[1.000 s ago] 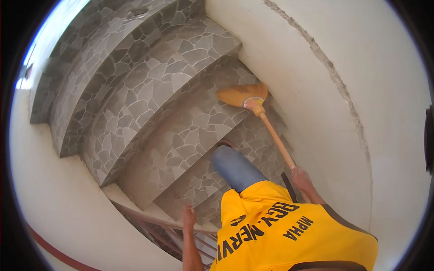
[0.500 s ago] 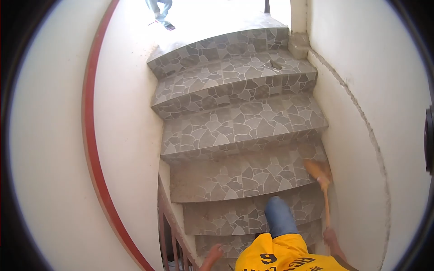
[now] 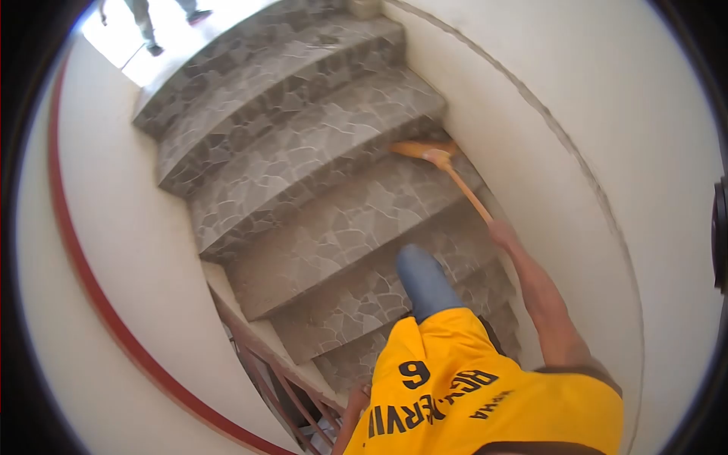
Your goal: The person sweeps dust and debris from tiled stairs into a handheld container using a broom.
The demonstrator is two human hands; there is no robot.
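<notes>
My right hand [image 3: 500, 231] is closed around the handle of a broom [image 3: 468, 191], with the arm stretched forward along the right wall. The orange-brown broom head [image 3: 417, 149] rests on a stair tread [image 3: 356, 216], at its right end against the riser above. Low in the view, my left hand [image 3: 359, 397] hangs beside my yellow shirt, close to the stair railing. It is small and partly covered by the shirt, so its fingers are not clear.
Curved stone-patterned stairs [image 3: 265, 171] rise toward a bright opening. There a person's legs [image 3: 144, 26] show. A red handrail [image 3: 83, 262] runs along the left wall, and a metal railing [image 3: 277, 364] stands at lower left. A small flat object [image 3: 324, 39] lies on an upper step.
My view has turned, so the stairs now slant. My right arm has reached farther forward, and the broom head has moved up and inward on the tread. A second leg shows at the top.
</notes>
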